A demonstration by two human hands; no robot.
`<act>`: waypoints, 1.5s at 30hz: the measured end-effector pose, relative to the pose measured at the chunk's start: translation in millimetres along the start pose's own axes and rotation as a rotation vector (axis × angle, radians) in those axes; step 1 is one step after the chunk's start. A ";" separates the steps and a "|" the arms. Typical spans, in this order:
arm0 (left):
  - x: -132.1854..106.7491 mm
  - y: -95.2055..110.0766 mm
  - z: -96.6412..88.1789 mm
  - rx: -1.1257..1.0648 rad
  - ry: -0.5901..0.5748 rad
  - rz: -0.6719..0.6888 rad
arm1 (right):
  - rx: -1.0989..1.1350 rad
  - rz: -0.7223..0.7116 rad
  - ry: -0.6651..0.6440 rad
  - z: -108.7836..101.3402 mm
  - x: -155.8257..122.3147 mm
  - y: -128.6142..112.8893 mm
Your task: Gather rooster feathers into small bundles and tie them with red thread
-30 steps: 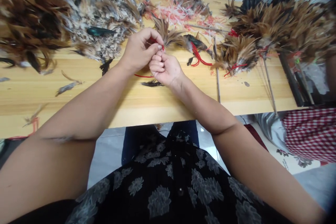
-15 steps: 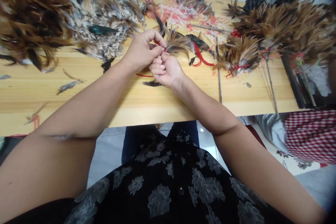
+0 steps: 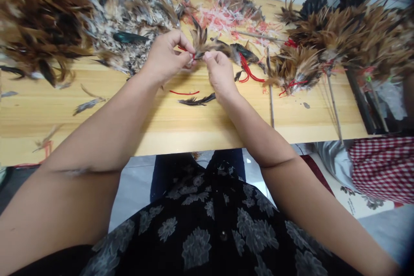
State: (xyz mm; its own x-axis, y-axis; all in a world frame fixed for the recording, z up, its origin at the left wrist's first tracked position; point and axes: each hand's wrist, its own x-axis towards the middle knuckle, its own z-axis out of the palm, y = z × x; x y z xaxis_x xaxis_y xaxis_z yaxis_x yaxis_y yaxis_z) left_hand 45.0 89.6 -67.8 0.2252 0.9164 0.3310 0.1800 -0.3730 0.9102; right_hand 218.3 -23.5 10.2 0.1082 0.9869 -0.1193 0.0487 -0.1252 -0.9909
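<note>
Over a wooden table (image 3: 181, 123), my left hand (image 3: 166, 57) and my right hand (image 3: 220, 73) meet at a small bunch of brown feathers (image 3: 202, 42). My left hand's fingers are pinched on the bunch's base, where a red string (image 3: 191, 55) shows. My right hand is closed too, thumb and fingers pinching the same spot from the right. A loose red string piece (image 3: 184, 92) and a dark feather (image 3: 197, 100) lie on the table just below my hands.
Big heaps of brown and grey feathers (image 3: 80, 17) fill the table's left. Tied feather bundles on thin sticks (image 3: 294, 71) and more feathers (image 3: 349, 30) lie at the right. Red and white scraps (image 3: 226, 19) are behind my hands. A red checked cloth (image 3: 384, 168) lies below right.
My hands rose a little toward the far side. My right hand turned from palm-up under the left to a pinch beside it, uncovering the dark feather on the table.
</note>
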 end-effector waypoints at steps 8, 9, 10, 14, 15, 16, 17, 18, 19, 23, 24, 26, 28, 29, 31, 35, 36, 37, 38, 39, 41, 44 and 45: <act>-7.3 9.5 -0.7 -0.001 -0.079 0.023 | -0.388 -0.236 0.036 -16.0 6.7 2.1; -7.6 11.0 1.1 0.001 -0.063 0.012 | -0.400 -0.229 0.021 -17.5 6.3 1.9; -8.0 12.1 2.6 0.003 -0.049 0.004 | -0.407 -0.219 0.006 -18.9 6.2 1.7; -10.0 12.6 5.3 -0.004 -0.054 0.044 | -0.392 -0.213 -0.022 -21.8 8.0 2.8; -10.2 12.2 5.3 -0.004 -0.061 0.058 | -0.384 -0.220 -0.026 -21.7 8.6 3.6; -10.1 11.8 5.3 -0.001 -0.070 0.063 | -0.378 -0.227 -0.030 -21.5 9.2 4.5; -9.8 11.8 5.4 0.003 -0.069 0.058 | -0.377 -0.232 -0.035 -21.1 9.8 5.6; -9.4 12.2 5.6 0.008 -0.068 0.044 | -0.383 -0.237 -0.038 -20.8 10.6 6.6; -9.3 13.2 5.9 0.013 -0.065 0.027 | -0.394 -0.245 -0.041 -20.6 11.6 7.7; -13.6 23.0 7.3 0.001 -0.094 0.000 | -0.501 -0.263 -0.058 -21.3 18.1 9.8; -16.0 26.9 7.7 -0.010 -0.110 -0.001 | -0.531 -0.262 -0.061 -21.6 19.7 9.3; -21.4 35.7 9.1 -0.034 -0.124 -0.016 | -0.584 -0.272 -0.067 -22.3 21.1 6.7; -26.1 45.2 11.2 -0.052 -0.121 -0.033 | -0.651 -0.287 -0.074 -22.6 19.5 1.9; -27.9 49.9 12.4 -0.060 -0.119 -0.039 | -0.700 -0.288 -0.079 -22.6 17.6 -1.1; -30.1 58.4 14.8 -0.076 -0.117 -0.052 | -0.806 -0.280 -0.088 -22.6 12.9 -6.9; -31.1 69.3 17.7 -0.113 -0.093 -0.083 | -0.911 -0.308 -0.105 -24.2 9.4 -9.9; -31.1 70.5 18.0 -0.123 -0.088 -0.087 | -0.919 -0.324 -0.112 -25.2 11.3 -8.0; -31.2 71.1 18.2 -0.131 -0.087 -0.088 | -0.922 -0.345 -0.117 -26.4 14.4 -5.2; -31.4 71.3 18.2 -0.138 -0.091 -0.086 | -0.918 -0.371 -0.123 -27.7 18.5 -1.8; -31.5 71.1 18.2 -0.142 -0.098 -0.082 | -0.904 -0.394 -0.131 -29.1 23.2 1.9; -31.7 70.8 17.9 -0.144 -0.107 -0.068 | -0.849 -0.425 -0.156 -32.2 32.6 8.5; -31.8 72.4 16.8 -0.132 -0.089 -0.058 | -0.743 -0.434 -0.165 -37.2 42.1 12.9; -31.8 73.6 16.2 -0.124 -0.077 -0.061 | -0.708 -0.439 -0.148 -39.1 43.6 12.8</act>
State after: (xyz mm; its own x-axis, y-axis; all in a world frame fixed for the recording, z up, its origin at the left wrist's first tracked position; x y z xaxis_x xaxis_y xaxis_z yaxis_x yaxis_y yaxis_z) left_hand 66.7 30.7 -15.3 0.2905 0.9214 0.2581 0.0776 -0.2916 0.9534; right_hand 262.5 14.0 -5.4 -0.1944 0.9578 0.2115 0.6719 0.2871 -0.6827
